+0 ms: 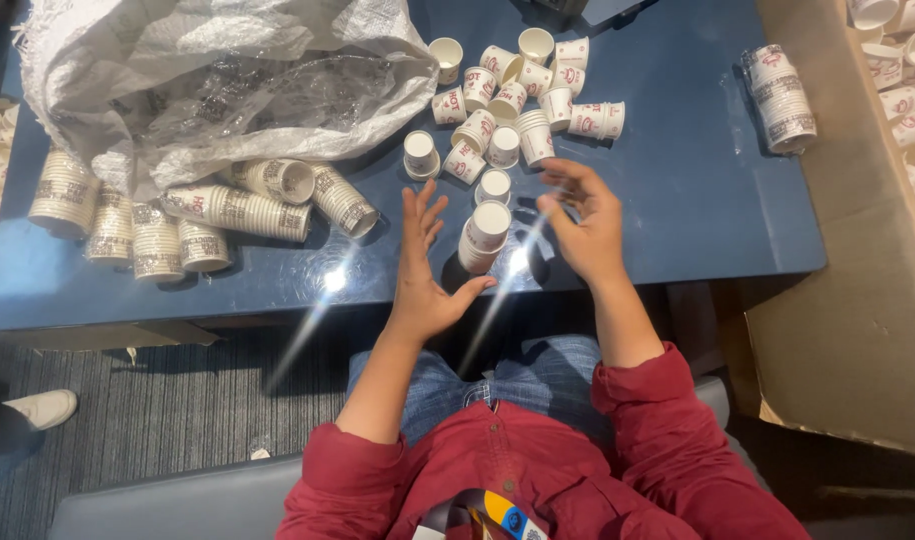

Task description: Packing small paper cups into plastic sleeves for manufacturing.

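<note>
Both hands hover empty with fingers spread over the near edge of the blue bench [697, 200], the left hand [424, 262] and right hand [585, 222] flanking a short stack of paper cups [484, 238] that stands between them, touched by neither. Beyond it lie scattered loose cups [517, 95], with long nested stacks [239, 210] to the left. Farthest back sits a crumpled white sack [227, 70].

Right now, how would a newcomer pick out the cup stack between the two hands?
Start at the blue table, then find the open left hand and right hand at its near edge. The cup stack stands between them, upright and several cups tall, while the loose cups beyond are single.
</note>
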